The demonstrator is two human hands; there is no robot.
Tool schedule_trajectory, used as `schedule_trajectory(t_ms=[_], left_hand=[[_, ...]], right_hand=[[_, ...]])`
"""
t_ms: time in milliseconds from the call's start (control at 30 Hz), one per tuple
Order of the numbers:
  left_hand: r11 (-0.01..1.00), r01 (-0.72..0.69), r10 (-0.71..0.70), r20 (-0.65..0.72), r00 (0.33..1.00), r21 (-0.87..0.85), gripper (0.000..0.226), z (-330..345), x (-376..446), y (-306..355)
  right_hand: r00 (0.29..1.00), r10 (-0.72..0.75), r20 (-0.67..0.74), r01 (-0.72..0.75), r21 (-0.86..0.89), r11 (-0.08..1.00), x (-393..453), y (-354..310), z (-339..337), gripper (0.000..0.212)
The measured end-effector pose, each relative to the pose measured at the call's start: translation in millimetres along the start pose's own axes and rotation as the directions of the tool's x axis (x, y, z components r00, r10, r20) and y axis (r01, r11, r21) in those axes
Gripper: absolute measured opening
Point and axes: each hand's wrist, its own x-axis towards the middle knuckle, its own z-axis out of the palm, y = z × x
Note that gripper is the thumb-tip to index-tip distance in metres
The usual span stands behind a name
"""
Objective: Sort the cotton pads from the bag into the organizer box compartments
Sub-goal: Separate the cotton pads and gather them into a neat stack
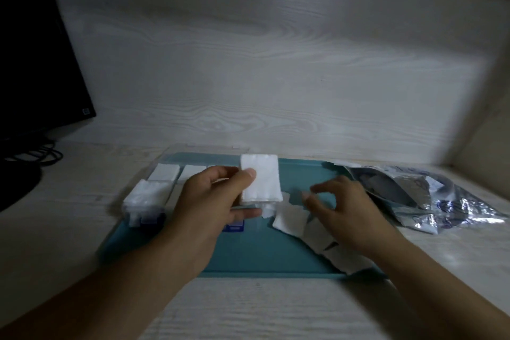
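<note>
My left hand (pixel 212 199) holds a stack of white cotton pads (pixel 262 179) upright between thumb and fingers, above the teal tray (pixel 256 259). Behind and left of it lies the clear organizer box (pixel 165 157), with white pads (pixel 164 172) in its compartments and a pile of pads (pixel 146 196) at its near left corner. My right hand (pixel 339 207) hovers with fingers loosely curled over loose pads (pixel 292 219) spread on the tray. The crumpled silvery bag (pixel 430 199) lies to the right, on the table.
A dark monitor (pixel 36 50) stands at the far left, with black cables (pixel 38 154) at its base. A pale wood-grain wall (pixel 276 63) rises behind the tray. The wooden table (pixel 276 312) extends toward me.
</note>
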Motion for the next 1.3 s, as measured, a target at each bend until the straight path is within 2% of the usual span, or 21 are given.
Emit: schedule_trajectory(t_ms=[100, 267, 333, 433, 500, 600, 700, 767, 800, 867, 967, 1033, 1300], left_hand=[[0.999, 0.026, -0.026, -0.008, 1.000, -0.020, 0.026, 1.1, -0.7, -2.5], [0.998, 0.059, -0.059, 0.004, 0.998, -0.020, 0.022, 4.6, -5.3, -5.9], [0.998, 0.061, -0.061, 0.005, 0.998, -0.028, 0.020, 6.0, -5.8, -6.7], [0.998, 0.059, -0.059, 0.001, 0.998, -0.029, 0.020, 6.7, -5.5, -6.6], [0.998, 0.057, -0.057, 0.001, 0.998, -0.032, 0.022, 6.8, -5.5, -6.3], [0.999, 0.053, -0.053, 0.001, 0.999, -0.012, 0.025, 6.3, -6.0, -6.6], [0.999, 0.052, -0.052, -0.008, 0.999, 0.017, 0.025, 5.1, -5.3, -8.1], [0.997, 0.061, -0.061, 0.001, 0.998, 0.048, 0.025, 5.0, -5.7, -9.0], [0.996, 0.066, -0.067, 0.012, 0.998, 0.063, 0.024, 5.1, -6.6, -9.2], [0.994, 0.073, -0.077, 0.048, 0.996, 0.082, 0.021, 5.7, -8.8, -10.5], [0.991, 0.091, -0.101, 0.101, 0.990, 0.101, 0.019, 7.7, -12.4, -13.1], [0.990, 0.108, -0.119, 0.122, 0.985, 0.094, 0.018, 8.2, -13.2, -15.0], [0.986, 0.135, -0.149, 0.167, 0.975, 0.093, 0.020, 5.1, -10.7, -18.0]], right_hand=[[0.982, 0.042, 0.185, -0.015, -0.148, 0.989, -5.2, -6.2, 7.5, 0.047], [0.990, 0.035, 0.138, -0.022, -0.100, 0.995, -8.1, -15.1, 8.8, 0.028], [0.995, 0.019, 0.097, -0.020, 0.014, 1.000, -9.4, -17.3, 9.0, 0.020], [0.999, 0.025, 0.025, -0.031, 0.302, 0.953, -7.1, -16.6, 7.5, 0.018], [1.000, 0.012, 0.015, -0.018, 0.462, 0.886, -4.0, -17.3, 0.3, 0.016], [0.999, -0.023, 0.037, -0.008, 0.681, 0.732, -4.5, -19.1, -14.6, 0.010], [0.991, -0.121, 0.060, 0.025, 0.796, 0.604, -6.5, -16.2, -23.4, 0.021], [0.977, -0.182, 0.111, -0.010, 0.877, 0.480, -8.2, -16.8, -24.2, 0.030], [0.969, -0.212, 0.129, -0.020, 0.892, 0.451, -9.6, -18.7, -23.9, 0.032], [0.960, -0.249, 0.129, 0.007, 0.876, 0.483, -13.3, -23.4, -21.8, 0.033], [0.969, -0.224, 0.104, 0.026, 0.858, 0.513, -18.4, -31.7, -17.1, 0.016], [0.976, -0.201, 0.082, 0.042, 0.838, 0.544, -20.5, -37.2, -13.6, 0.011], [0.979, -0.158, -0.131, 0.205, 0.697, 0.687, -26.6, -42.9, -1.3, 0.009]])
